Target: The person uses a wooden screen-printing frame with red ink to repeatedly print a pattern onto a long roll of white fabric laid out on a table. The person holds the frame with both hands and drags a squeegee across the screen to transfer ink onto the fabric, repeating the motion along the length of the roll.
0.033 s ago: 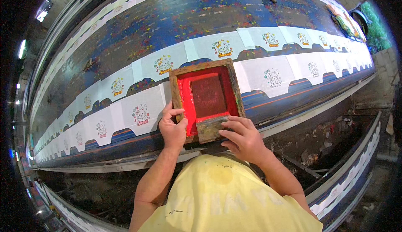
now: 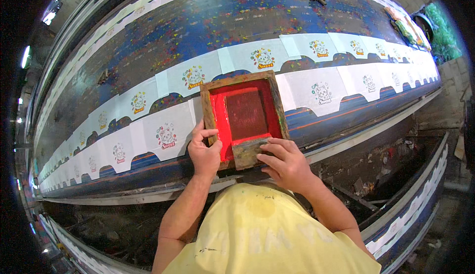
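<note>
The stained wooden frame [image 2: 280,103], glossy red around a darker panel [image 2: 245,113], sits at the worktop's [image 2: 198,14] 6 o'clock edge. Left hand [image 2: 204,151] grips its 8 o'clock corner; right hand [image 2: 284,160] grasps a worn block [image 2: 247,154]. Paint-flecked worktop spreads toward 12.

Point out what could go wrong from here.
The glossy red ink sits close to the thumb of the left hand, so it might smear onto skin.
If the left hand's grip slipped, the brown rectangular wooden frame could shift and smudge nearby scallop-edged white printed sheets.
The right hand holds the grey-brown rectangular board, apparently wooden, near its right side, so it might tilt.
</note>
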Demonstrator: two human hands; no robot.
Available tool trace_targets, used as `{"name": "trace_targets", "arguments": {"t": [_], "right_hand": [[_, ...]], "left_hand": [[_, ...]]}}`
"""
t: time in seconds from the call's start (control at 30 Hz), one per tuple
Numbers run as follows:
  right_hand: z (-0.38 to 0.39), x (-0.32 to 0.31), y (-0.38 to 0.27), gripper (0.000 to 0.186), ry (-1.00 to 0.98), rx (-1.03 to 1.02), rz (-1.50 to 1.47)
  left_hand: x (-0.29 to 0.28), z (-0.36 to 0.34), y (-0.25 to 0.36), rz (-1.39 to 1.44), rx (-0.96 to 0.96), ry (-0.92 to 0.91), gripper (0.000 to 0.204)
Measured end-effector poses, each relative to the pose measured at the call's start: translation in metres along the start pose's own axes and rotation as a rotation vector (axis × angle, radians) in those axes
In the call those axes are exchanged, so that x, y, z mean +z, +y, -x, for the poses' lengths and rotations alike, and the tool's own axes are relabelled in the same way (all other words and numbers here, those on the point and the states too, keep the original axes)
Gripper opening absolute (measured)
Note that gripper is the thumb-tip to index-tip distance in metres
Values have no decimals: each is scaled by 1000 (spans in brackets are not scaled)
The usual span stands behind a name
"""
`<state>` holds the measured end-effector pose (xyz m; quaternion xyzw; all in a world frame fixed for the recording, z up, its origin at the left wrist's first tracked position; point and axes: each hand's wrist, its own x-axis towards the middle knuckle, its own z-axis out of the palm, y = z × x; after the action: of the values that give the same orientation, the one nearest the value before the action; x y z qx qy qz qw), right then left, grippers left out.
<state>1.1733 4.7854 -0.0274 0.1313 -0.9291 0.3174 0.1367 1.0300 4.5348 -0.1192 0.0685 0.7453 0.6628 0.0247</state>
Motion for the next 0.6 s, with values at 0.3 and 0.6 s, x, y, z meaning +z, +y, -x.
{"name": "trace_targets", "arguments": {"t": [0.3,0.6], "right_hand": [[-40,-2,5,49,-211,-54,142],[-124,-10,70,39,-302,-59,68]], "left_hand": [[4,-4,2,-141,59,25,29],[6,-22,13,-83,-108,81,53]]}}
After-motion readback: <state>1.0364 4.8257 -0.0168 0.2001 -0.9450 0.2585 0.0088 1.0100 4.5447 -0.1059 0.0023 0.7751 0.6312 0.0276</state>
